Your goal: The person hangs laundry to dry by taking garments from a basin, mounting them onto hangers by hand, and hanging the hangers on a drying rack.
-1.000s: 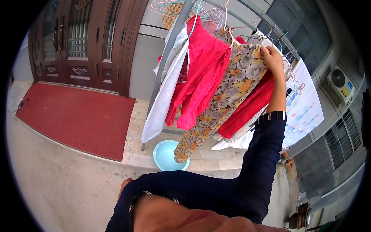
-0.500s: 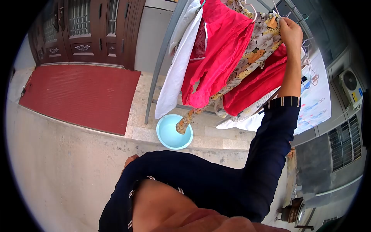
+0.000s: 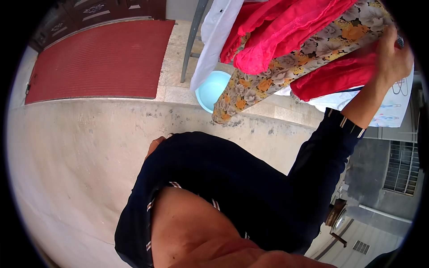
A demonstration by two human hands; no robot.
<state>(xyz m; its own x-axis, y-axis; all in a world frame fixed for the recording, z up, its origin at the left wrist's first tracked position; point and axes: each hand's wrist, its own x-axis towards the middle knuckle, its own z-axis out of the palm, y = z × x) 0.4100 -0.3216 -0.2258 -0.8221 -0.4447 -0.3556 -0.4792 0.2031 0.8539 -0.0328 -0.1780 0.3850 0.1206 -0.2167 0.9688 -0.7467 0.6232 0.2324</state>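
At the upper right, my right hand [image 3: 395, 60] is closed on the upper part of a pair of floral trousers [image 3: 286, 71], grey with orange and yellow flowers. The long cloth slants down leftward, its lower end in front of a light blue basin [image 3: 210, 89] on the ground. Bright red garments hang on both sides of it, one red garment [image 3: 286, 40] to the left and another red garment [image 3: 330, 73] below my right forearm. Only a bit of my left hand [image 3: 154, 146] shows past my dark clothing; its fingers are mostly hidden.
A white garment [image 3: 216, 40] hangs beside a grey metal rack post [image 3: 192, 40]. A red mat [image 3: 103, 62] lies before dark brown doors [image 3: 94, 11]. A barred window [image 3: 402, 165] and a stove-like metal object [image 3: 337, 214] stand at the right.
My view has tilted down, so the rack top is out of sight. My right hand has moved rightward and down in the picture, and the floral trousers stretch out more toward me.
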